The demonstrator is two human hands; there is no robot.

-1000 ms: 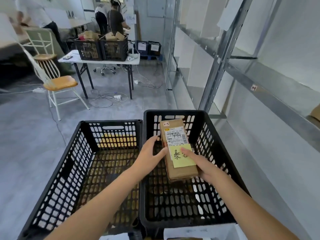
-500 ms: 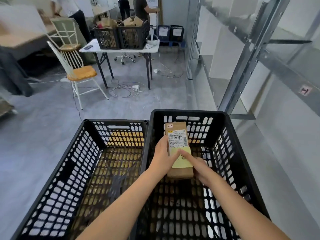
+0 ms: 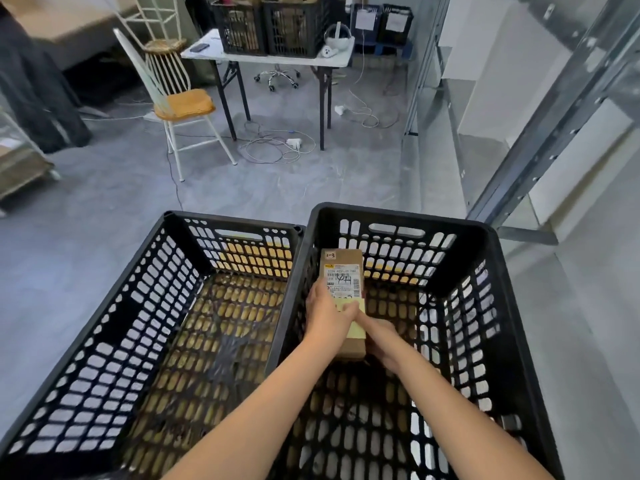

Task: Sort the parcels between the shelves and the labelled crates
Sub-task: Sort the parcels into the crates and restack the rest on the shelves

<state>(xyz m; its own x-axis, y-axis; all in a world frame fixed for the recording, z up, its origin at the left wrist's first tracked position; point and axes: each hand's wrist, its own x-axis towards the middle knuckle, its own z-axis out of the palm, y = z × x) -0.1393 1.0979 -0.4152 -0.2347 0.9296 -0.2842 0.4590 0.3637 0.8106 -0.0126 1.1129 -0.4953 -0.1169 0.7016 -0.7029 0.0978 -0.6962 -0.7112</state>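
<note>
1. Left hand: held against the left long side of the parcel, fingers curled round that edge, thumb laid across the top over the yellow note.
2. Right hand: placed at the near right corner of the parcel, fingers wrapped round its side and one finger stretched over the top toward the left thumb.
3. Parcel: a long brown cardboard box, clasped between both hands at its near half, the far half projecting clear beyond the fingers. It is held inside the right crate, close to the crate's left wall. Whether it touches the crate floor cannot be told.
4. Yellow note: stuck on the parcel's top, partly covered by the left hand.
5. Shipping label: white, printed, with handwriting on it, fixed beyond the note.
6. Right crate: black slotted plastic.
7. Left crate: same type, set touching the right crate's left wall.
8. Metal shelving: grey uprights, stood at the right.
9. Chair: white frame, wooden seat.
10. Folding table: two black crates of cartons carried on it.
</note>
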